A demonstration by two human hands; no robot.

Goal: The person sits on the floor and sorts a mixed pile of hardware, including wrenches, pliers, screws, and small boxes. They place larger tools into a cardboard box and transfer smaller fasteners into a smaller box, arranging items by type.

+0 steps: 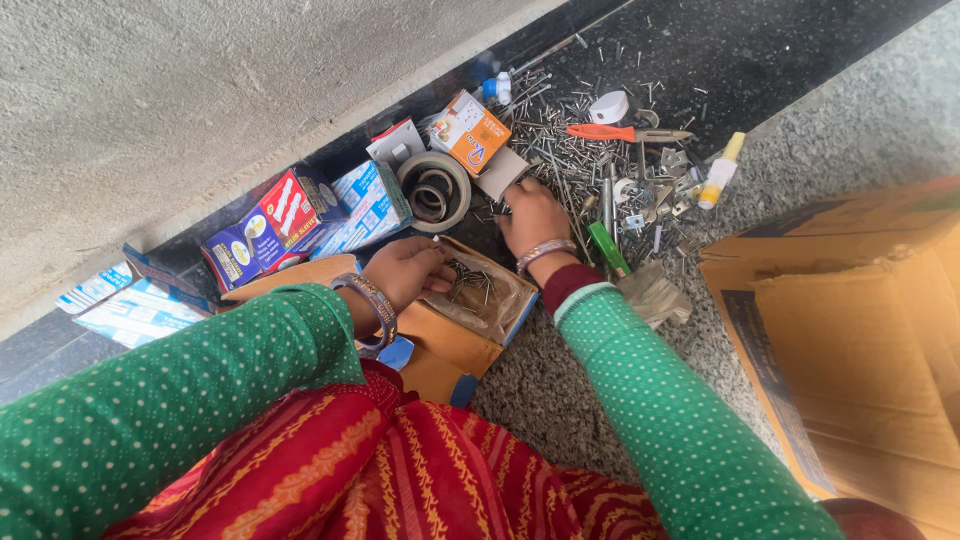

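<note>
My left hand [412,270] rests on the rim of a small open cardboard box [470,330] lined with clear plastic and holding several nails; its fingers curl at the box's edge, maybe pinching nails. My right hand [533,215] reaches beyond the box into a heap of loose nails [565,135] on the dark floor, fingers bent down among them; whether it grips any is hidden. Both wrists wear bangles, and the sleeves are green with white dots.
Small printed boxes [290,215] lie along the wall at left, with rolls of tape [435,190], an orange box [470,130], an orange-handled tool [610,132], metal fittings [660,185] and a small glue bottle [720,170]. A big brown carton [860,330] stands at right.
</note>
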